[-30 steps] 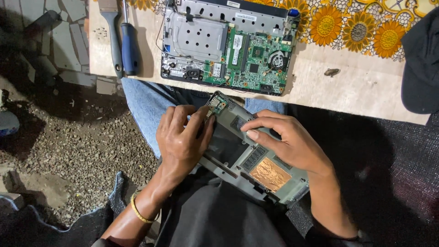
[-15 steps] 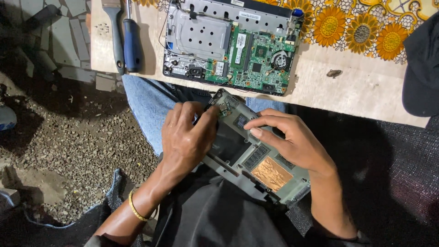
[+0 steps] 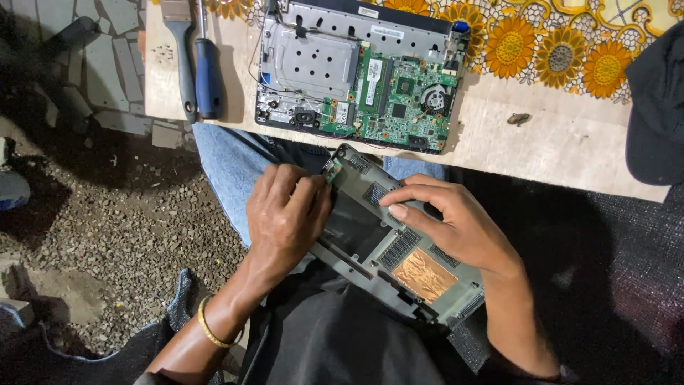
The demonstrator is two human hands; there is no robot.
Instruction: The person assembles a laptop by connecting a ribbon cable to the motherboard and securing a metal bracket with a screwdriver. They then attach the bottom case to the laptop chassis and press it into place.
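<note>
- Grey plastic laptop base cover [image 3: 399, 249], vented, with copper foil patch, lies tilted across lap at frame centre.
- Left hand [image 3: 285, 217] curled, fingers pinching its upper corner.
- Right hand [image 3: 456, 228] spread flat, pressing it.
- Open laptop chassis with green circuit board [image 3: 356, 75] on table, top centre.

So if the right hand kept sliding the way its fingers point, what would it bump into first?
Probably the left hand: the right hand points leftward across the grey plastic laptop bottom cover, and the left hand's fingers lie just ahead, though the gap's depth is unclear.

Beyond my fingers a pale table [image 3: 570, 142] with sunflower cloth [image 3: 556, 50]; gravel floor [image 3: 128, 235] left of them, dimly lit.
</note>
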